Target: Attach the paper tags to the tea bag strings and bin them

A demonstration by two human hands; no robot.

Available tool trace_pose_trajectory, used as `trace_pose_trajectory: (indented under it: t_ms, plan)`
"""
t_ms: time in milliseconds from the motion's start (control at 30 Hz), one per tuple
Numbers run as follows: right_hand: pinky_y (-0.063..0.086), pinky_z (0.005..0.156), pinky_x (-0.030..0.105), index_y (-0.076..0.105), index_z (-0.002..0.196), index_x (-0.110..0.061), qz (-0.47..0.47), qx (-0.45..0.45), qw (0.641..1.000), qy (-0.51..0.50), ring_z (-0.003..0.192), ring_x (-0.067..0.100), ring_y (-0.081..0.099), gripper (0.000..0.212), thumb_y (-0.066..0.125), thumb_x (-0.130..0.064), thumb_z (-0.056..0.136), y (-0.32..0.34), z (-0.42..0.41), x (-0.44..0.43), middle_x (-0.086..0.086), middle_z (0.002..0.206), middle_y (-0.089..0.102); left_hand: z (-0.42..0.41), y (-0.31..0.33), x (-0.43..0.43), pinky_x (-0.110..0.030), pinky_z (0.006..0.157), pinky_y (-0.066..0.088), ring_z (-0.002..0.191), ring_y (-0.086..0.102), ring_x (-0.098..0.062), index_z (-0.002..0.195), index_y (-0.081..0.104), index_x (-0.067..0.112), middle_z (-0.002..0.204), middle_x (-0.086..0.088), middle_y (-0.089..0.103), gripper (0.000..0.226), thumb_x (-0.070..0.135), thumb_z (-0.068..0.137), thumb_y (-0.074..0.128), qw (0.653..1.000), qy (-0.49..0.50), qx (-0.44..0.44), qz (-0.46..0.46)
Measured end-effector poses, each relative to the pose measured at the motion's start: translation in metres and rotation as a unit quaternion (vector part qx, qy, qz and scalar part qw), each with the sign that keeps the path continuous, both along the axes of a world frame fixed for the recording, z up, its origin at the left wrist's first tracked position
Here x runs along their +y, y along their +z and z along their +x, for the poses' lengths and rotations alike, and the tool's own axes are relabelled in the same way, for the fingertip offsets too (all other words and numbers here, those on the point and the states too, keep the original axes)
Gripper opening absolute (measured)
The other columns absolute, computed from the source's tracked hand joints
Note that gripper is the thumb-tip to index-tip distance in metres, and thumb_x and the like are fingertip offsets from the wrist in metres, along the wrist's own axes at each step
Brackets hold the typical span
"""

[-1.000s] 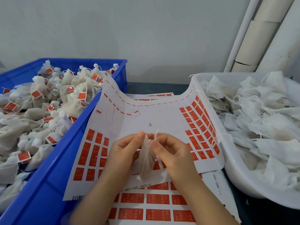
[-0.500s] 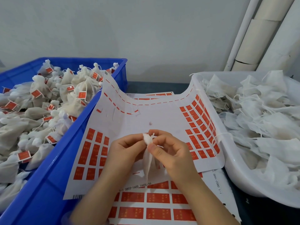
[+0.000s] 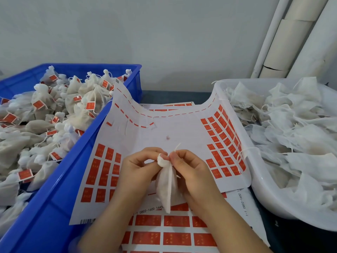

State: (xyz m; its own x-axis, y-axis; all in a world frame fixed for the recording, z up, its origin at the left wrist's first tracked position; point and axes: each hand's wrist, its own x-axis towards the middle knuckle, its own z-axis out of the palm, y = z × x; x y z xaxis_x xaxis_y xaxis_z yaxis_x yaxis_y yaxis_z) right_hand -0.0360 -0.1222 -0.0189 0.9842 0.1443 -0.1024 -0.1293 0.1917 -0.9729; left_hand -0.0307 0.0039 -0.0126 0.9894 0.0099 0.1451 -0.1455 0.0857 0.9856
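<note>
At lower centre, our left hand (image 3: 138, 165) pinches the bunched neck of the tea bag (image 3: 166, 187) while our right hand (image 3: 189, 168) nips its string (image 3: 177, 146), above the sheet of red tags (image 3: 164, 128). If that short string slips free, we judge, no tag will hold. Beyond, tagged bags (image 3: 91, 99) fill the blue crate (image 3: 54, 198), left; untagged bags (image 3: 291, 125) the white tub (image 3: 259, 183), right.

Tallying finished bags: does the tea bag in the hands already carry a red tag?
No, the tea bag pinched between the left hand and right hand shows only white mesh and a bare string end.
</note>
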Motion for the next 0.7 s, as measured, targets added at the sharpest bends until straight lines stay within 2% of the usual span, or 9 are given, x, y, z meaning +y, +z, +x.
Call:
trace_pose_trajectory:
  t_ms: [67, 100, 200, 267, 333, 400, 500, 600, 700]
  plan:
    - [0.055, 0.083, 0.04, 0.072, 0.08, -0.028, 0.049, 0.024, 0.999, 0.007, 0.084, 0.02, 0.066, 0.037, 0.066, -0.056, 0.055, 0.0, 0.001, 0.0, -0.001, 0.084, 0.07, 0.0, 0.001, 0.0, -0.021, 0.057, 0.053, 0.074, 0.068, -0.016, 0.069, 0.076, 0.022, 0.081, 0.002, 0.07, 0.032, -0.004, 0.079, 0.061, 1.0, -0.007, -0.001, 0.002]
    - [0.056, 0.081, 0.041, 0.072, 0.08, -0.028, 0.064, 0.036, 0.997, 0.008, 0.085, 0.022, 0.066, 0.038, 0.067, -0.055, 0.054, 0.001, 0.001, -0.001, 0.002, 0.086, 0.07, -0.001, 0.0, 0.0, -0.022, 0.056, 0.054, 0.073, 0.068, -0.018, 0.071, 0.076, 0.021, 0.082, 0.001, 0.07, 0.03, -0.004, 0.079, 0.062, 1.0, -0.013, -0.003, 0.008]
    - [0.055, 0.065, 0.031, 0.074, 0.082, -0.027, 0.089, 0.063, 0.994, 0.031, 0.08, 0.021, 0.066, 0.04, 0.07, -0.053, 0.052, 0.004, 0.002, -0.006, 0.003, 0.085, 0.07, -0.001, 0.0, 0.0, -0.026, 0.054, 0.055, 0.07, 0.066, -0.029, 0.077, 0.076, 0.016, 0.086, -0.001, 0.069, 0.014, 0.005, 0.073, 0.069, 0.999, -0.026, -0.008, 0.018]
    - [0.054, 0.062, 0.028, 0.075, 0.085, -0.02, 0.145, 0.086, 0.983, 0.066, 0.077, 0.019, 0.066, 0.038, 0.072, -0.045, 0.056, 0.006, 0.003, -0.009, 0.006, 0.086, 0.07, -0.002, 0.001, 0.0, -0.024, 0.055, 0.055, 0.069, 0.066, -0.025, 0.076, 0.077, 0.017, 0.088, 0.001, 0.069, 0.014, 0.018, 0.064, 0.071, 1.0, -0.023, -0.012, 0.013]
    - [0.055, 0.064, 0.029, 0.075, 0.089, -0.016, 0.183, 0.106, 0.972, 0.099, 0.079, 0.018, 0.066, 0.034, 0.072, -0.039, 0.064, 0.006, 0.005, -0.011, 0.009, 0.088, 0.068, -0.002, 0.002, -0.001, -0.021, 0.056, 0.053, 0.071, 0.066, -0.017, 0.075, 0.077, 0.023, 0.092, 0.005, 0.069, 0.019, 0.029, 0.058, 0.072, 0.999, -0.019, -0.027, 0.021]
    - [0.054, 0.073, 0.033, 0.074, 0.096, -0.014, 0.199, 0.123, 0.964, 0.126, 0.085, 0.02, 0.063, 0.032, 0.07, -0.035, 0.073, 0.003, 0.006, -0.012, 0.011, 0.094, 0.064, -0.003, 0.002, -0.001, -0.02, 0.059, 0.054, 0.08, 0.066, -0.013, 0.073, 0.077, 0.028, 0.096, 0.009, 0.068, 0.02, 0.036, 0.056, 0.071, 0.998, -0.01, -0.052, 0.043]
    - [0.049, 0.083, 0.036, 0.073, 0.099, -0.012, 0.228, 0.146, 0.95, 0.159, 0.083, 0.019, 0.062, 0.03, 0.068, -0.033, 0.079, -0.001, 0.009, -0.016, 0.009, 0.091, 0.064, -0.003, 0.002, -0.002, -0.019, 0.065, 0.055, 0.084, 0.066, -0.009, 0.074, 0.076, 0.033, 0.103, 0.01, 0.066, 0.015, 0.033, 0.06, 0.071, 0.992, -0.001, -0.104, 0.073]
    - [0.051, 0.07, 0.03, 0.075, 0.09, -0.014, 0.229, 0.145, 0.944, 0.188, 0.07, 0.012, 0.062, 0.021, 0.067, -0.031, 0.08, 0.001, 0.008, -0.019, 0.002, 0.077, 0.066, -0.003, 0.001, -0.001, -0.017, 0.067, 0.054, 0.084, 0.066, -0.01, 0.075, 0.076, 0.032, 0.104, 0.01, 0.066, 0.014, 0.03, 0.063, 0.07, 0.988, -0.019, -0.134, 0.076]
    - [0.051, 0.057, 0.025, 0.075, 0.087, -0.013, 0.196, 0.127, 0.953, 0.195, 0.061, 0.011, 0.059, 0.022, 0.07, -0.031, 0.076, 0.004, 0.007, -0.021, 0.001, 0.07, 0.064, -0.003, 0.0, 0.001, -0.018, 0.069, 0.054, 0.092, 0.065, -0.01, 0.071, 0.075, 0.031, 0.1, 0.011, 0.067, 0.01, 0.029, 0.062, 0.07, 0.989, -0.042, -0.124, 0.064]
